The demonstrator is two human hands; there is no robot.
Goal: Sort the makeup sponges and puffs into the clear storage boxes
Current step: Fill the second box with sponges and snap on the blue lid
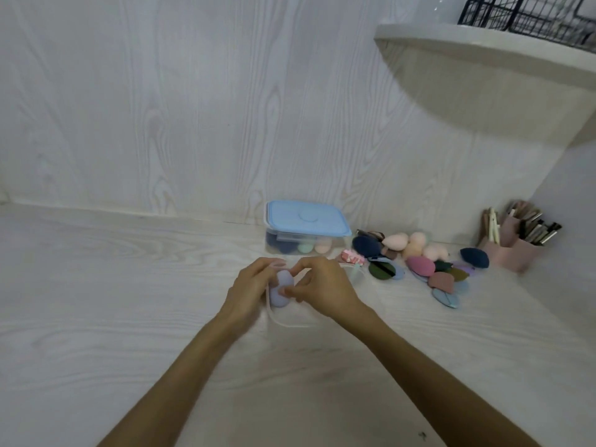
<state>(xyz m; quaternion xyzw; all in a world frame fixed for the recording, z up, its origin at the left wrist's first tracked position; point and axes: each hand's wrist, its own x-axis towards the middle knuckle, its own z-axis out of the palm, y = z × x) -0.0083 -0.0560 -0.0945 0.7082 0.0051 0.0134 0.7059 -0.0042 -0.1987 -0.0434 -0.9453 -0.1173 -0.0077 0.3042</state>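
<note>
Two bare hands meet over the pale wood-grain table, both closed on one pale lavender egg-shaped makeup sponge. The left hand curls round the sponge from its left side, fingers reaching over the top. The right hand pinches the sponge's right edge between thumb and forefinger, its other fingers bent above. The sponge sits at the left end of a clear box with a thin pinkish rim, lidless, which lies on the table just under the hands; whether the sponge touches the box floor cannot be told through the blur.

Behind the hands, against the wall, stands a clear plastic storage box with a light blue lid, shut, with dark blue, mint and peach sponges visible through its side. To its right lies a loose heap of sponges and puffs: peach and pink teardrops, a magenta egg, dark blue, dark green and dusty-rose flat puffs, some light blue ones at the near edge. Further right, a pink holder of brushes and pencils stands by the corner. Above, a white shelf carries a black wire basket.
</note>
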